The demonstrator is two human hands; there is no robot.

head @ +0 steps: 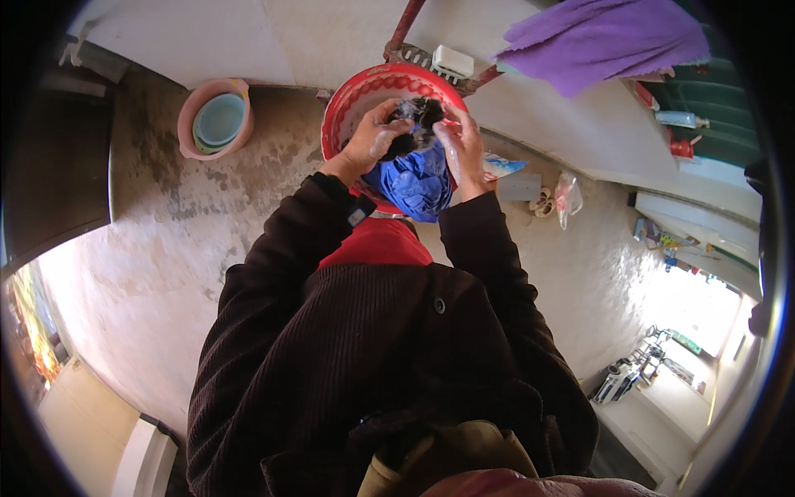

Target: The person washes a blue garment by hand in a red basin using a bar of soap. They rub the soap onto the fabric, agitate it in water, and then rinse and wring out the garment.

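Between both hands, above a red-rimmed basin, is a dark wet cloth with whitish suds on it. My left hand grips the cloth's left part, thumb on top. On its right part, my right hand has fingers and thumb closed. Suds also cling to both hands. A bunched blue cloth lies at the basin's near side and hangs over the rim. The hands and cloths hide much of the basin's inside.
A white soap box sits on a rack behind the basin. A purple towel hangs at upper right. Nested plastic basins stand on the stained floor at left. Right of the basin are a printed packet, shoes and a plastic bag.
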